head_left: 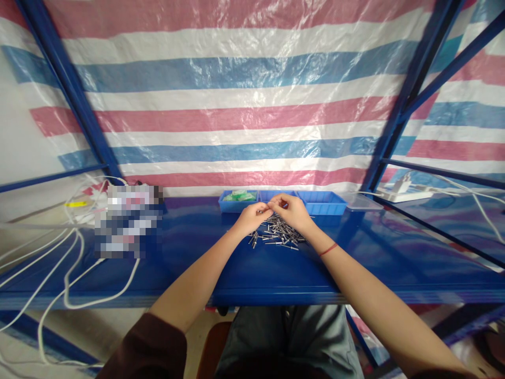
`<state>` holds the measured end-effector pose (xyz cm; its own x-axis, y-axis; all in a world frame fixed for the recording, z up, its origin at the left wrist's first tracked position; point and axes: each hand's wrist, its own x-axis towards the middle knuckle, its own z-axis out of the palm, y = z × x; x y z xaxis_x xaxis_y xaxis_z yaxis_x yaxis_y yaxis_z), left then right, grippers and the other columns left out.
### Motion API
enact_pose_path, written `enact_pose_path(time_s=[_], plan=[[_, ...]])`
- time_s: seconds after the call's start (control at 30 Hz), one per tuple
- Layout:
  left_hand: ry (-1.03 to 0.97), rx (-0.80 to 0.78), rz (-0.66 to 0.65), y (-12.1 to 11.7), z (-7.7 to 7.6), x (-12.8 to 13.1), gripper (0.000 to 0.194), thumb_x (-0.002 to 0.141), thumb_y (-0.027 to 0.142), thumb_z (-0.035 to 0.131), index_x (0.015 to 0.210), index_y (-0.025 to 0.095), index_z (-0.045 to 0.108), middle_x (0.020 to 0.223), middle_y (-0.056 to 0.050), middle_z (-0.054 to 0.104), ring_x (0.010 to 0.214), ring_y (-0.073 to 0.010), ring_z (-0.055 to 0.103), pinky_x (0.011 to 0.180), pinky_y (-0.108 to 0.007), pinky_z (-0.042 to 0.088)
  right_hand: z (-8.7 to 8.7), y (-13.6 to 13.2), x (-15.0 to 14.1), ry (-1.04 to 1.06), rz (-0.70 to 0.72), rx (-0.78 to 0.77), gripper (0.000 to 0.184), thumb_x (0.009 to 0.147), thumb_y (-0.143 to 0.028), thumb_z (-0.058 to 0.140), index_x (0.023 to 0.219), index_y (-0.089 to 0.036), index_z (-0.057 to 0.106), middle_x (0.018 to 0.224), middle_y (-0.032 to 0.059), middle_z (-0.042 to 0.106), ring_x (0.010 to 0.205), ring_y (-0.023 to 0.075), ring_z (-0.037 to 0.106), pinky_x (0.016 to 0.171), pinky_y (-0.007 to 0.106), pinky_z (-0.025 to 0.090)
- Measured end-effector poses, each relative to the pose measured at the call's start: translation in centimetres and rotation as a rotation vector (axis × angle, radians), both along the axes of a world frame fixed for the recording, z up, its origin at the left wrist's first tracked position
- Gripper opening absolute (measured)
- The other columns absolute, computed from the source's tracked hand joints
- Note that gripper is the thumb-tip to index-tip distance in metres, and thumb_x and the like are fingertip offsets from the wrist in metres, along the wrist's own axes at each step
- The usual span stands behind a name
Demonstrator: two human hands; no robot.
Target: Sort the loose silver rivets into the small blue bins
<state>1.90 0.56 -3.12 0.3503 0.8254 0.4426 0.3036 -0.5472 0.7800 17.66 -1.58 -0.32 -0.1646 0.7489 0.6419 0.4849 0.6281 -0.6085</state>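
Metal pins [282, 230] lie heaped on the blue table [272, 276]; above it, left hand [251, 217] and right hand [291, 210] meet, fingers curled, any grip indiscernible. Light fingertip handling, low over the table, seems best.

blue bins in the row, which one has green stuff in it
The leftmost blue bin: green contents show inside it, while no green shows in the partly hidden middle bin or the right bin.
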Motion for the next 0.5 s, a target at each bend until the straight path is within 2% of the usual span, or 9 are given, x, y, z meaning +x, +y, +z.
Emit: enact_pose_path(time_s=[0.17,0.3,0.5], plan=[[-0.037,0.027,0.042,0.0,0.2,0.0,0.023,0.078,0.036,0.059,0.084,0.014,0.063,0.085,-0.005,0.067,0.078,-0.0150,0.061,0.071,-0.025,0.045,-0.1,0.2,0.0,0.027,0.065,-0.001,0.023,0.078,-0.035,0.055,0.083,-0.015,0.066,0.074,0.0038,0.065,0.065,0.0139,0.055,0.063,0.027,0.044],[-0.038,0.012,0.157,-0.2,0.8,-0.3,0.020,0.076,0.032,0.061,0.086,0.014,0.062,0.083,-0.004,0.066,0.069,-0.0127,0.060,0.068,-0.025,0.046,-0.1,0.3,0.1,0.006,0.003,-0.005,0.023,0.078,-0.033,0.054,0.085,-0.015,0.067,0.078,0.0049,0.067,0.066,0.0147,0.057,0.063,0.027,0.044],[-0.027,0.030,0.237,-0.4,1.5,-0.6,0.024,0.077,0.033,0.061,0.092,0.014,0.064,0.087,-0.006,0.067,0.072,-0.0136,0.061,0.073,-0.026,0.048,-0.1,0.8,0.6,-0.280,-0.080,0.041,0.024,0.084,-0.030,0.048,0.082,-0.017,0.069,0.079,0.0056,0.069,0.068,0.0161,0.059,0.065,0.027,0.043]])
